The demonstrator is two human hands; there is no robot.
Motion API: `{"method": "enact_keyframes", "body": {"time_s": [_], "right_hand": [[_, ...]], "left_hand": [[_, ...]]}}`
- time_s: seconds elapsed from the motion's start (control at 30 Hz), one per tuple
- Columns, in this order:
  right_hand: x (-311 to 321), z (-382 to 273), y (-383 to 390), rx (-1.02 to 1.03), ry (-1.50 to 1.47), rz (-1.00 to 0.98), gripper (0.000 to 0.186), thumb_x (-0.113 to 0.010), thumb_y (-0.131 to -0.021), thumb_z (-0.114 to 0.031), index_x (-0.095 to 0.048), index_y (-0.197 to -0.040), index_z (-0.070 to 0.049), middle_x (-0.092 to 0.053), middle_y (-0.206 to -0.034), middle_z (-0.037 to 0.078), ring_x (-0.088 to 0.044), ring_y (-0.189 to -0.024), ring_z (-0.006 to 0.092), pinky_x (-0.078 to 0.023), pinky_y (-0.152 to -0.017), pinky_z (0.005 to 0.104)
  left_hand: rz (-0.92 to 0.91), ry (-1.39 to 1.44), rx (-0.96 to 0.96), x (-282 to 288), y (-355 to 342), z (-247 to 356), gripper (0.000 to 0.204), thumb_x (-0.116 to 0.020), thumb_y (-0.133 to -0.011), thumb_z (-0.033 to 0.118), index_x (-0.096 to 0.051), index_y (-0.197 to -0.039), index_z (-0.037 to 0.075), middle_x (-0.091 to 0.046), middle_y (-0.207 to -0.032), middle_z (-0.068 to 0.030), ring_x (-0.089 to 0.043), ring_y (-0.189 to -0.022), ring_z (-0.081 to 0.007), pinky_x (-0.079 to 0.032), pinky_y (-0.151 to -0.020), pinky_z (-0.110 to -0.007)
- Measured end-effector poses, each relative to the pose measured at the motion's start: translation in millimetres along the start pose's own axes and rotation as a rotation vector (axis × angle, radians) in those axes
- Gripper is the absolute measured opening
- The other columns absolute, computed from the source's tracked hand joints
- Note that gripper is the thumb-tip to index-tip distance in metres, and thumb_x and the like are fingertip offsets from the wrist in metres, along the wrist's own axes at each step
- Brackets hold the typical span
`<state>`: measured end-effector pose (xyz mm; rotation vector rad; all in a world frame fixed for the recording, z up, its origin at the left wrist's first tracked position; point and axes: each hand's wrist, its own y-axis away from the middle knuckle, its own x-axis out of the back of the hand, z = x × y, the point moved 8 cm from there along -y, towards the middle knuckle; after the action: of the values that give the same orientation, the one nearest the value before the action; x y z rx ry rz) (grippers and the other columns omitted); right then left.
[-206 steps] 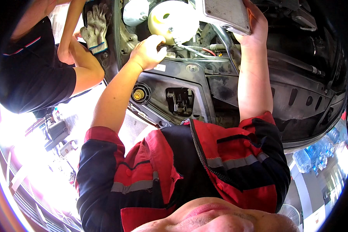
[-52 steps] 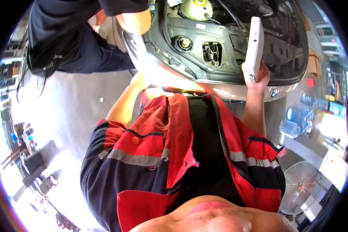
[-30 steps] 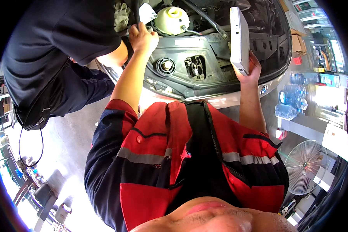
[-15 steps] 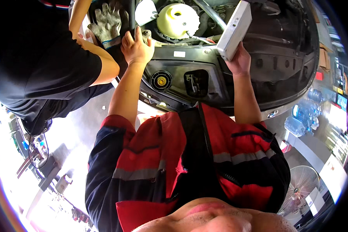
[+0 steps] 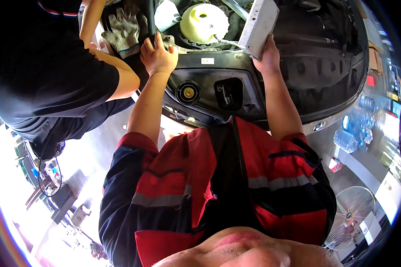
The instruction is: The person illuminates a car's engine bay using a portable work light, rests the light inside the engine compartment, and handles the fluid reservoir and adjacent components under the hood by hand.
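Note:
My right hand is closed on the lower edge of a flat, grey-white rectangular device, held tilted over the engine bay with its narrow side toward me. What its far side looks like is hidden. My left hand rests on the car's front edge, fingers partly stretched out, beside an upright black bar. A finger reaches against the bar's lower end. Between my hands sits a pale yellow round reservoir, with a white translucent container to its left.
On the left, a co-worker in a dark shirt leans in, an arm close to my left hand. A grey work glove lies by that arm. Black engine-bay trim spreads to the right. Water bottles and a fan stand at right.
My right hand has moved a little left and toward the reservoir with the device. My left hand stays by the bar. The view has shifted slightly.

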<state>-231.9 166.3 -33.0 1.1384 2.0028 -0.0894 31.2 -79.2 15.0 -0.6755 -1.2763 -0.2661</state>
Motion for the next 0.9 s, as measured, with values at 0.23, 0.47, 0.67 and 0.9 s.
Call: {"method": "enact_keyframes", "body": {"time_s": [0.23, 0.47, 0.67, 0.9], "right_hand": [[-0.4, -3.1, 0.3, -0.027, 0.061, -0.061, 0.052, -0.034, -0.111, -0.049, -0.052, -0.142, -0.011, -0.061, -0.137, 0.008, -0.058, -0.125, 0.0265, -0.045, -0.108, 0.0442], [28.5, -7.2, -8.0, -0.007, -0.012, -0.013, 0.051, -0.041, -0.108, -0.053, -0.058, -0.133, -0.012, -0.066, -0.119, 0.007, -0.066, -0.105, 0.0276, -0.053, -0.091, 0.0418], [11.2, -1.4, -4.1, -0.1, -0.063, -0.108, 0.05, -0.04, -0.106, -0.057, -0.061, -0.113, -0.011, -0.063, -0.089, 0.008, -0.059, -0.073, 0.0236, -0.046, -0.066, 0.0358], [4.4, -2.2, -2.7, -0.122, -0.112, -0.173, 0.049, -0.041, -0.106, -0.056, -0.06, -0.113, -0.012, -0.06, -0.086, 0.008, -0.057, -0.071, 0.0219, -0.045, -0.063, 0.0341]], "left_hand": [[-0.024, 0.052, 0.012, 1.1, -0.4, 2.0, 0.069, -0.066, -0.083, 0.041, -0.048, -0.147, 0.019, -0.046, -0.145, -0.02, -0.042, -0.136, -0.0411, -0.038, -0.109, -0.054], [-0.05, 0.078, -0.009, 2.5, -4.3, 6.7, 0.066, -0.065, -0.085, 0.044, -0.05, -0.145, 0.019, -0.044, -0.147, -0.0196, -0.04, -0.138, -0.0405, -0.036, -0.111, -0.054], [-0.079, 0.088, -0.016, -0.5, -1.1, -2.7, 0.048, -0.063, -0.085, 0.04, -0.066, -0.123, 0.011, -0.045, -0.14, -0.0195, -0.04, -0.136, -0.0392, -0.037, -0.107, -0.054], [-0.014, 0.087, -0.039, -1.5, -0.1, -3.2, 0.042, -0.063, -0.084, 0.04, -0.07, -0.113, 0.009, -0.046, -0.14, -0.021, -0.041, -0.135, -0.0401, -0.037, -0.107, -0.054]]}}
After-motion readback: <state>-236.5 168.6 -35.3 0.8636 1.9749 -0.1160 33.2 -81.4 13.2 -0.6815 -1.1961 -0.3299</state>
